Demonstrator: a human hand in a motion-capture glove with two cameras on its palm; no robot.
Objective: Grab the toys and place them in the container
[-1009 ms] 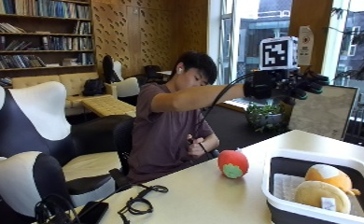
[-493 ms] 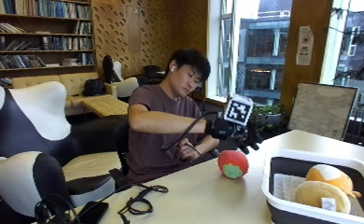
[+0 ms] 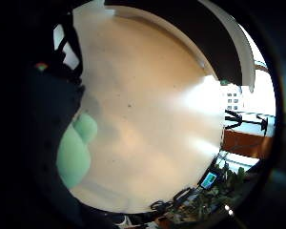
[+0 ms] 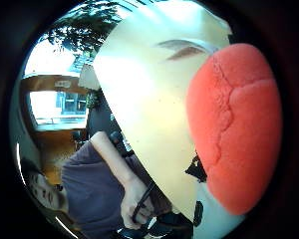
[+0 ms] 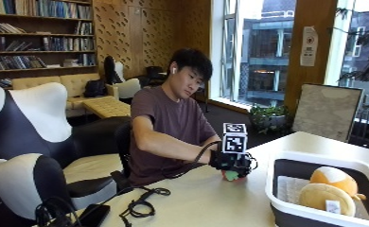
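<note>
A red strawberry toy [image 5: 230, 176] with a green patch lies on the light table [image 5: 197, 203], left of the container. My gloved right hand [image 5: 232, 162] sits on top of it, fingers curled down around it, so only its lower edge shows. In the thumb side palm view the red toy [image 4: 234, 129] fills one side, close to the palm. The little finger side palm view shows its green part [image 3: 74, 152] beside the dark glove. The white container [image 5: 279, 189] with a dark inside holds an orange-and-white plush [image 5: 333, 177] and a yellow plush [image 5: 323, 196].
Black cables [image 5: 140, 205] and a dark device [image 5: 93, 215] lie near the table's left end. A black-and-white chair [image 5: 21, 156] stands beside the table. The bare left hand [image 4: 139, 209] holds a cable below the table edge. The container rim [image 3: 238, 47] is close by.
The gloved hand has come down from high near the container to the red toy and has closed around it. The toy has stayed in place on the table.
</note>
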